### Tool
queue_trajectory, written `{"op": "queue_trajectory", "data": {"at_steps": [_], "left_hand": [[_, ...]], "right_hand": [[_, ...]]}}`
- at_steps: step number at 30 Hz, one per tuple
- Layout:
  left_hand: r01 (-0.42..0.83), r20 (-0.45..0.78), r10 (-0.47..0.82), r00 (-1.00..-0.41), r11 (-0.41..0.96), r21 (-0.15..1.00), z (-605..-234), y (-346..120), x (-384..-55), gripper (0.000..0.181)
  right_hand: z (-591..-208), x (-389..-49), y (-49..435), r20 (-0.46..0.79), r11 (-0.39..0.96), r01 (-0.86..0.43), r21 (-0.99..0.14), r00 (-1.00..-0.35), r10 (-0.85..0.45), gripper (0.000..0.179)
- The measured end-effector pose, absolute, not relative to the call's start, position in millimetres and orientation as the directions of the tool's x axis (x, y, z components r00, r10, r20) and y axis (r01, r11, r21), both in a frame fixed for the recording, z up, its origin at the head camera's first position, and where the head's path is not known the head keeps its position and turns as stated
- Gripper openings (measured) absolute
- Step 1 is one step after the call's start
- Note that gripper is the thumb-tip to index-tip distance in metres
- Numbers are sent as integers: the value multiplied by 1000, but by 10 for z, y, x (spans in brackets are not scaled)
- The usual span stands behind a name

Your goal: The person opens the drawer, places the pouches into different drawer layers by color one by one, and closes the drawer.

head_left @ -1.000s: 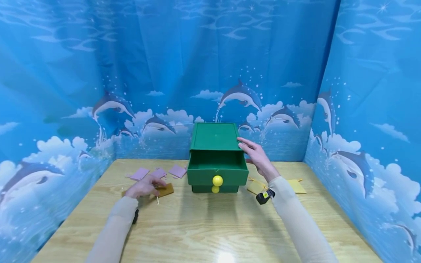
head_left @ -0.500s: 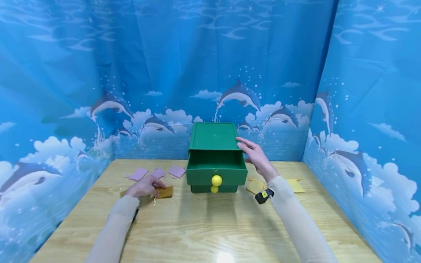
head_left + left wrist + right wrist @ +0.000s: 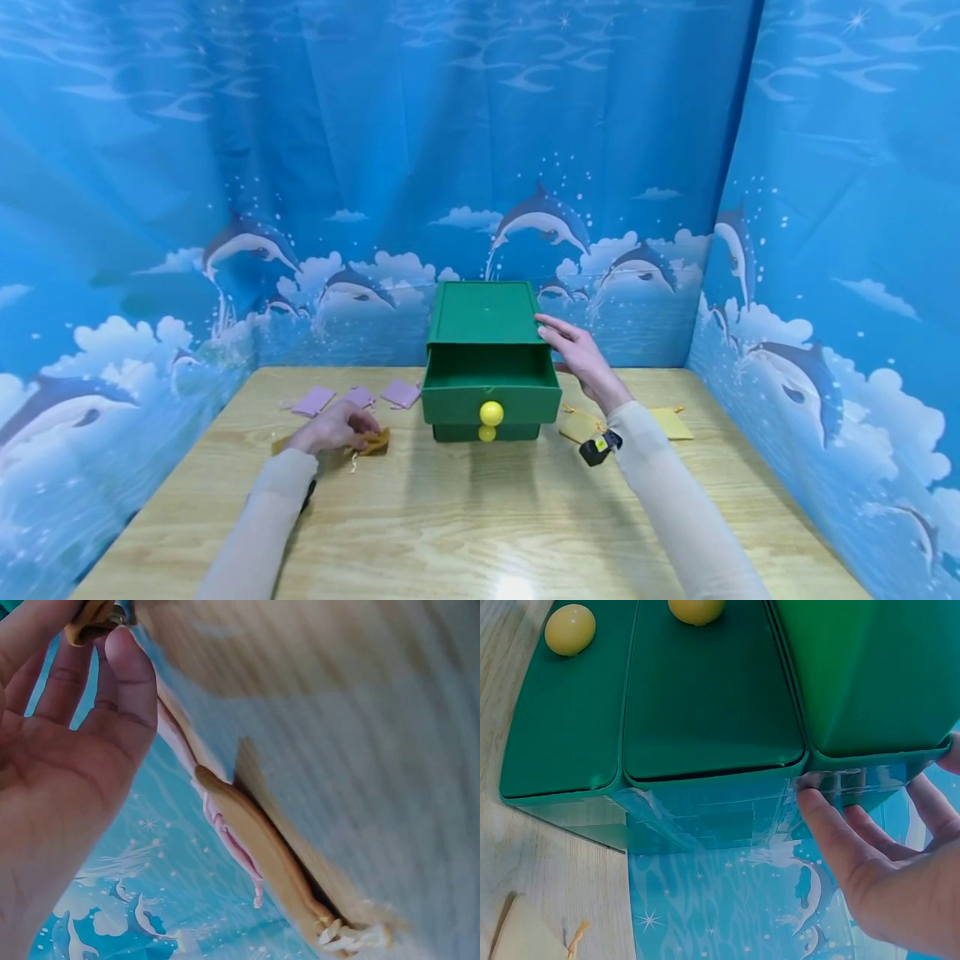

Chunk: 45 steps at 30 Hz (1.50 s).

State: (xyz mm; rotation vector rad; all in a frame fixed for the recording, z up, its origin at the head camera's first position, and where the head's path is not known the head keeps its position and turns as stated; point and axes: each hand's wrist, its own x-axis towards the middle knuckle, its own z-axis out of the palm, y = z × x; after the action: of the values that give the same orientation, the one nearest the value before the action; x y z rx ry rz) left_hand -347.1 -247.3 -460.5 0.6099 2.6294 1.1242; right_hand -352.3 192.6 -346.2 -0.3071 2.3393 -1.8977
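My left hand [image 3: 333,427] pinches a small brown drawstring pouch [image 3: 375,442] between thumb and fingers at the table's left side. In the left wrist view, that pouch [image 3: 91,621] shows bunched at the fingertips. A second brown pouch [image 3: 259,840] with a pale cord lies on the table below the hand. My right hand [image 3: 588,362] rests against the right side of a green drawer cabinet [image 3: 483,312], fingers extended along the wall in the right wrist view and thumb near the top edge. The cabinet's top drawer [image 3: 450,406], with a yellow knob [image 3: 491,412], is pulled out.
Behind the left hand lie lilac pouches [image 3: 401,392] on the wooden table [image 3: 450,525]. Yellow pouches [image 3: 672,423] lie to the cabinet's right, partly behind the right forearm. A blue dolphin-print curtain [image 3: 375,167] closes off the back and sides.
My left fingers have closed on the brown pouch, which was lying flat and now looks bunched up. The right hand stays at the cabinet's side. The head view has shifted slightly.
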Motion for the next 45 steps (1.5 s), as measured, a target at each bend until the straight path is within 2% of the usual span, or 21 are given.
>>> {"op": "queue_trajectory", "data": {"at_steps": [15, 20, 28, 39, 45], "left_hand": [[309, 83, 380, -921, 587, 748, -4317, -2399, -3455, 21], [271, 75, 342, -937, 575, 772, -4237, -2368, -3438, 23], [163, 68, 203, -977, 499, 851, -4174, -2315, -3467, 32], [231, 239, 33, -970, 424, 876, -4020, -2180, -3387, 32], [259, 274, 23, -961, 411, 874, -3840, -2112, -3307, 34]], "right_hand": [[-3236, -3410, 1870, 23, 181, -70, -981, -968, -250, 51], [-3370, -3545, 1902, 34, 175, -78, -981, -971, -238, 53], [-3428, -3563, 1929, 48, 188, -92, -978, -972, -228, 54], [-3268, -3334, 1891, 19, 189, -69, -979, -967, -253, 51], [-3263, -3317, 1876, 26, 188, -76, -979, -966, -257, 51]]}}
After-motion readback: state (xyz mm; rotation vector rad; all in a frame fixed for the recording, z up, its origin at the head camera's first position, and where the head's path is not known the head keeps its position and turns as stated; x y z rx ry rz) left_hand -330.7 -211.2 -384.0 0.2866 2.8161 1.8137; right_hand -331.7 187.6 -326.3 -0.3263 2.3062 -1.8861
